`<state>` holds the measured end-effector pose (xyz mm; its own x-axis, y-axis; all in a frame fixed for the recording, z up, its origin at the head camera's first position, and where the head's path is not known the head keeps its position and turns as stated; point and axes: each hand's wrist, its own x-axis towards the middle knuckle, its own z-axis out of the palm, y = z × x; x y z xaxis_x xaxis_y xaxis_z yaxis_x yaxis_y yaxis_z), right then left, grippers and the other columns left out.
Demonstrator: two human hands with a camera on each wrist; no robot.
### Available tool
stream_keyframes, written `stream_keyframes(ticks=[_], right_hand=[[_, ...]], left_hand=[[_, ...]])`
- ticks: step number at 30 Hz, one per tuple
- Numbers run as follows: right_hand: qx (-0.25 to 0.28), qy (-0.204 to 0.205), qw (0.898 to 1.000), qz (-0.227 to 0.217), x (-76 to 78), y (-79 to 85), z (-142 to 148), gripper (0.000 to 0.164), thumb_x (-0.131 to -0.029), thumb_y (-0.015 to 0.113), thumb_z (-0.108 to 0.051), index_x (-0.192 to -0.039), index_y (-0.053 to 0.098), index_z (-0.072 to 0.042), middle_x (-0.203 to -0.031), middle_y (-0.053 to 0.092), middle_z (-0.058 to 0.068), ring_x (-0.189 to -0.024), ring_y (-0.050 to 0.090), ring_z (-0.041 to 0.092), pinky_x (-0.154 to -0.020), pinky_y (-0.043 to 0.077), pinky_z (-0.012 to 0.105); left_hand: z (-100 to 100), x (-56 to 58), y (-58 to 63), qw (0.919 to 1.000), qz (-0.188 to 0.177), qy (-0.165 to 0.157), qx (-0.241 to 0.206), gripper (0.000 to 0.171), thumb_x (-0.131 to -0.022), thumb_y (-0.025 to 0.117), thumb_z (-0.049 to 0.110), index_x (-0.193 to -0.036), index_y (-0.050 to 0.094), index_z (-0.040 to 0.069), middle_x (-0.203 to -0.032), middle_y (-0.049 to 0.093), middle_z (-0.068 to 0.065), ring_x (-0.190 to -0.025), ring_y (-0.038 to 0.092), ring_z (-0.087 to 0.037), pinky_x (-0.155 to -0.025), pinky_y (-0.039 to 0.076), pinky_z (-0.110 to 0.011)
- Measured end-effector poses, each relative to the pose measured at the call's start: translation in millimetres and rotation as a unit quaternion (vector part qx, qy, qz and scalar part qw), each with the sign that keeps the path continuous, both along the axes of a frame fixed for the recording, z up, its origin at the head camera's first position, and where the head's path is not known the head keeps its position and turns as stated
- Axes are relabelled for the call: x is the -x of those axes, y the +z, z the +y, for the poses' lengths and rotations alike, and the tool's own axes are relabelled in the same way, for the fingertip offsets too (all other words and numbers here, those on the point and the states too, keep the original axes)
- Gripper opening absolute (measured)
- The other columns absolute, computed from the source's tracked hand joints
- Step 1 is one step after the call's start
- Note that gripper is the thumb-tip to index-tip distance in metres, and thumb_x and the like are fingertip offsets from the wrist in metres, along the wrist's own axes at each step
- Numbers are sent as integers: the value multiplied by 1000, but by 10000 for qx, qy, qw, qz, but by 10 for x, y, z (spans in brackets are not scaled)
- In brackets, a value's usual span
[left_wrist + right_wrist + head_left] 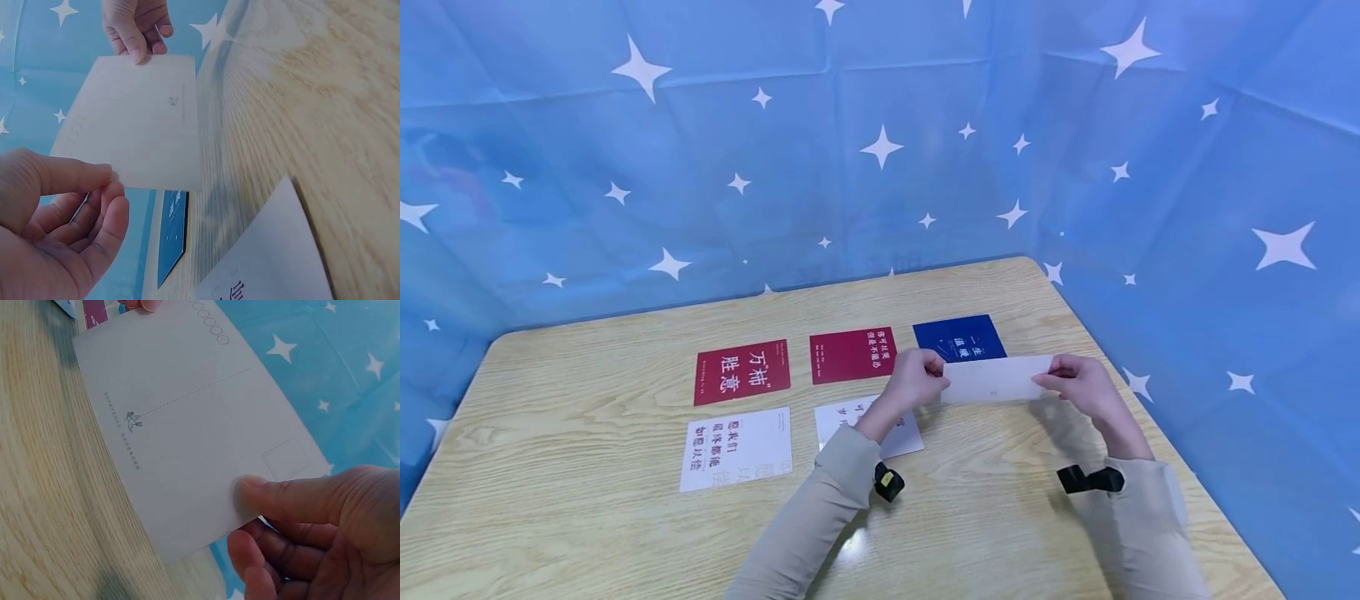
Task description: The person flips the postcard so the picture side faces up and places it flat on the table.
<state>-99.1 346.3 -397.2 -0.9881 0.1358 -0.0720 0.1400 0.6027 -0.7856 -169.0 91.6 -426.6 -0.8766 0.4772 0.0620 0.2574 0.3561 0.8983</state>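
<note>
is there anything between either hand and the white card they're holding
Nothing visible. The left hand pinches one end of the white card and the right hand pinches the other, skin directly on paper. The card is held up above the table, near the blue card.

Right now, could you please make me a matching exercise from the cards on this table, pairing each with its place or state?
Things:
1. white postcard
2. blue card
3. big-lettered red card
4. left hand

Places or states:
A. far row, leftmost
B. pinches the postcard's left end
C. held above the table by both hands
D. far row, rightmost, lying flat

Pairs: 1-C, 2-D, 3-A, 4-B
</note>
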Motion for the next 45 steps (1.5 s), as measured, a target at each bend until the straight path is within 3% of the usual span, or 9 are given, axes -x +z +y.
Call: stream_keyframes(ticks=[7,11,14,19,22,25,30,36,45], right_hand=[[101,-11,9994,322,-44,5,73,25,-84,70,-12,-89,61,11,-72,63,-10,-68,54,6,-61,47,24],[212,152,9982,533,-60,2,112,22,-85,67,-4,-99,65,13,-82,65,-17,-75,56,-3,-65,47,17],[608,288,9959,603,-64,-6,148,17,-87,60,4,-100,66,13,-89,65,-19,-81,59,-5,-68,50,15],[1114,451,9911,574,-70,-23,200,23,-92,48,4,-95,71,5,-95,69,-4,-85,60,-3,-71,53,20],[1006,420,9930,462,-80,-27,207,23,-94,48,-1,-96,71,4,-93,68,-8,-84,59,-3,-69,52,19],[956,287,9944,344,-81,-46,200,20,-93,56,-9,-100,69,4,-89,66,-17,-80,57,-2,-66,49,18],[1028,197,9935,452,-69,-118,174,30,-84,70,-10,-107,64,8,-86,67,-15,-76,60,0,-64,48,18],[562,104,9955,752,-59,-142,130,34,-83,70,-6,-110,60,12,-88,64,-13,-74,59,0,-62,48,17],[428,2,9949,916,-48,-158,113,32,-82,69,-2,-110,61,12,-91,62,-19,-76,59,-3,-62,49,15]], left_hand=[[-12,-21,6,9991,-284,74,-296,8,-81,68,-2,-88,73,-2,-83,68,-7,-70,54,-10,-60,47,-18],[-27,-21,-2,9970,-611,139,-448,13,-85,63,0,-90,75,2,-90,69,-3,-74,55,-11,-58,46,-19],[-33,-16,-9,9945,-830,238,-587,15,-86,61,3,-89,75,6,-93,68,0,-77,54,-12,-58,45,-20],[-20,-13,-23,9932,-884,332,-684,13,-87,63,8,-91,76,8,-95,69,0,-76,56,-11,-60,47,-20],[-9,-18,-32,9926,-896,370,-737,11,-85,67,9,-92,75,8,-95,69,-1,-76,58,-10,-61,48,-20],[0,-27,-44,9919,-882,381,-826,11,-83,69,6,-93,74,6,-94,69,-2,-76,59,-9,-62,50,-19],[15,-48,-62,9889,-964,542,-991,21,-78,71,1,-99,70,3,-94,68,-5,-77,61,-9,-67,51,-20],[60,-67,-94,9867,-998,868,-942,32,-75,73,-2,-106,69,3,-99,67,-5,-77,62,-9,-66,52,-20],[91,-96,-97,9888,-710,919,-938,32,-73,73,-4,-104,68,-1,-95,68,-8,-72,63,-9,-62,51,-19]])
